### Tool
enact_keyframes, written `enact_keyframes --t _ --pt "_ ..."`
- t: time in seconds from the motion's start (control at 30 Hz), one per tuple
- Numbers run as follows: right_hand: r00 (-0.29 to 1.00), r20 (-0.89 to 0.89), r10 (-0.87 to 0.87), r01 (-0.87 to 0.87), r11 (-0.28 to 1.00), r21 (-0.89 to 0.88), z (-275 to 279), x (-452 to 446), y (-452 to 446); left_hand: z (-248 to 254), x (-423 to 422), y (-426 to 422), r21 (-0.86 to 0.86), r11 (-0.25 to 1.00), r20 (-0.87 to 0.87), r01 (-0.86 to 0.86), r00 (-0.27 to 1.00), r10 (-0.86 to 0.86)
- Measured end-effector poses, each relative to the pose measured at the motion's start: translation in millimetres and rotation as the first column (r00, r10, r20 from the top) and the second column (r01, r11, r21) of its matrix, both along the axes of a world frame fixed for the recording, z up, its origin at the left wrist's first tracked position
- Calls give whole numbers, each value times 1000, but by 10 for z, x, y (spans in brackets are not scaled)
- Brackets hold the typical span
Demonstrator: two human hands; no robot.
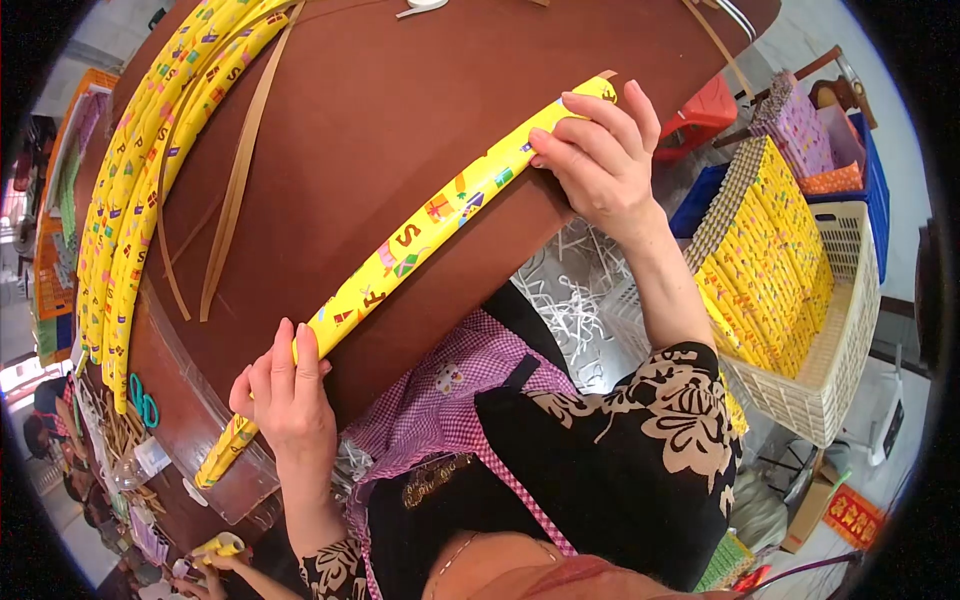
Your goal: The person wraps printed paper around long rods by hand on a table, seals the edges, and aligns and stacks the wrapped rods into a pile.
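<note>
S on yellow tube [425, 222], red sign [853, 517] illegible

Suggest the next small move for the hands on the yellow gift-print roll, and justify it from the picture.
Probably turn the yellow gift-print roll slightly with even pressure from both hands: the left hand and right hand sit well apart along it, fingers over its top, and it spans the brown tabletop near the person's side.

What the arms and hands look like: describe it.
The left hand and right hand are bare, with no gloves or watch showing. The right sleeve is black with beige flowers, ending near the elbow; the left sleeve, partly in view, matches.
</note>
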State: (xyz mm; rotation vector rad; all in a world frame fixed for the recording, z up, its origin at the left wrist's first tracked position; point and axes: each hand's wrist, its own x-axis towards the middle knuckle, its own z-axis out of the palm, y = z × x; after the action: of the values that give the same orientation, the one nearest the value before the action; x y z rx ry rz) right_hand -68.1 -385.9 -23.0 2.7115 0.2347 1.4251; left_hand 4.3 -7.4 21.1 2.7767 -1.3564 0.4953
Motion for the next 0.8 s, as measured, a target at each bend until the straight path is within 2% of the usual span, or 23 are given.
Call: enact_keyframes --t 0.13,0.33,0.4,0.47,0.53,0.67,0.8 --pt "1000 9 -21 21 999 -25 -32 -33 13 4 -13 -11 1 1000 16 -6 1000 6" --pt "999 14 -29 27 990 137 -27 -62 -23 -27 14 9 -22 1000 16 10 1000 -9" --pt "993 -108 -47 63 987 150 76 -60 -21 -18 10 5 -15 1000 7 2 1000 -2" --pt "995 -92 -36 47 992 120 75 -13 -32 -7 14 1 -5 1000 1 -2 1000 2" --pt "998 -60 4 -4 1000 -11 55 1 -55 -8 12 -1 -14 1000 -5 -4 1000 3" --pt "1000 -10 -6 6 1000 -24 -24 -49 -24 -6 8 -4 -25 1000 -10 2 1000 -3" --pt "996 16 -92 89 984 157 -27 -234 -163 -1 9 -5 -15 1000 0 2 1000 -2"
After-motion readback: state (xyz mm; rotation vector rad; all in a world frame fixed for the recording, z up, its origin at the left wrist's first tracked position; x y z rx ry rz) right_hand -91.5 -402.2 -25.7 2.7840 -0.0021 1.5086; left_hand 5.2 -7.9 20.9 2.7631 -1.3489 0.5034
